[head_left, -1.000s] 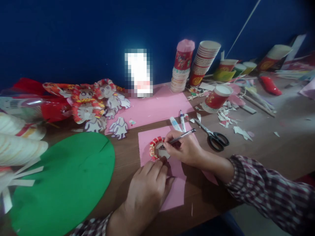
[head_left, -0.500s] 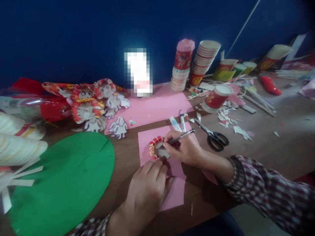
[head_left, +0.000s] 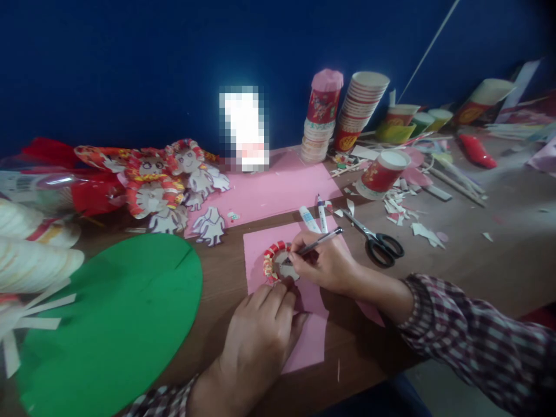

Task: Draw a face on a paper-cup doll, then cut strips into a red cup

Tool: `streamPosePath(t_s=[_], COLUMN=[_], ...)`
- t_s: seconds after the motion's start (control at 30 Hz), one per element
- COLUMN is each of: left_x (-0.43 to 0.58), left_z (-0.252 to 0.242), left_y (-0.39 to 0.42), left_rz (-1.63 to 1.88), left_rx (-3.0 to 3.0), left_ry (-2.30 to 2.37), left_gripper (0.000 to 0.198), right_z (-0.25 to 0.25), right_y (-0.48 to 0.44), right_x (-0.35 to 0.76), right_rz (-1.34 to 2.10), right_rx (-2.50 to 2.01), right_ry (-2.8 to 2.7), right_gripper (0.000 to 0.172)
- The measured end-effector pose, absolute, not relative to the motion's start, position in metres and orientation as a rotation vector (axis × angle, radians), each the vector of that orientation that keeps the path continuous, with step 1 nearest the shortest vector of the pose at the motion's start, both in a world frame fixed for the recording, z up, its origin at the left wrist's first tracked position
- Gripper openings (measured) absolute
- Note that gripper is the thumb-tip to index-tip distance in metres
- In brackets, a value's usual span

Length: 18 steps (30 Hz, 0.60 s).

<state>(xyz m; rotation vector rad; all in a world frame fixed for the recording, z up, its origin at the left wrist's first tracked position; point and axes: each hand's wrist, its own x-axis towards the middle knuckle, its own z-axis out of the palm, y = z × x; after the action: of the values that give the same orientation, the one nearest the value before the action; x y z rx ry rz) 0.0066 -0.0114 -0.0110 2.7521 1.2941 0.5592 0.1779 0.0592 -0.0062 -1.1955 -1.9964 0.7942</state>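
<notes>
My right hand (head_left: 328, 260) is closed round a slim dark pen (head_left: 325, 238), its tip down at the face of a round paper doll head (head_left: 269, 263). Curled red and yellow paper rims the head, and the face is a plain greyish disc. From below, my left hand (head_left: 260, 324) rests with bent fingers on the head's lower edge, holding it. Pink paper (head_left: 310, 347) lies under the head and both hands. Just beyond my right hand are a white glue tube or marker (head_left: 309, 220) and a thin white marker (head_left: 321, 211).
Black-handled scissors (head_left: 382, 246) lie to the right, near paper scraps (head_left: 395, 208) and a red paper cup (head_left: 384, 174). Stacked cups (head_left: 362, 104) stand at the back. Left are a green oval sheet (head_left: 117, 318), finished paper dolls (head_left: 152, 174) and a loose body cutout (head_left: 211, 226).
The pen tip has shifted very slightly on the face. Both hands and everything else stay in practically the same place.
</notes>
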Motion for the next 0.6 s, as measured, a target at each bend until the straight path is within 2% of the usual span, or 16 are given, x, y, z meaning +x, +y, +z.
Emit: streamPosePath(t_s=[0.23, 0.33, 0.6], left_x=[0.007, 0.007, 0.007], left_z=[-0.01, -0.011, -0.01], left_y=[-0.012, -0.011, -0.009], left_rz=[0.553, 0.557, 0.506], left_rx=[2.709, 2.715, 2.717], left_ry=[1.303, 1.29, 1.31], left_gripper=[0.018, 0.021, 0.026], right_z=[0.003, 0.006, 0.011], right_y=[0.058, 0.06, 0.073], right_x=[0.178, 0.18, 0.198], right_rz=[0.931, 0.908, 0.458], right_rx=[-1.182, -1.154, -1.098], right_ry=[-1.689, -1.591, -1.857], right_gripper=[0.009, 0.004, 0.011])
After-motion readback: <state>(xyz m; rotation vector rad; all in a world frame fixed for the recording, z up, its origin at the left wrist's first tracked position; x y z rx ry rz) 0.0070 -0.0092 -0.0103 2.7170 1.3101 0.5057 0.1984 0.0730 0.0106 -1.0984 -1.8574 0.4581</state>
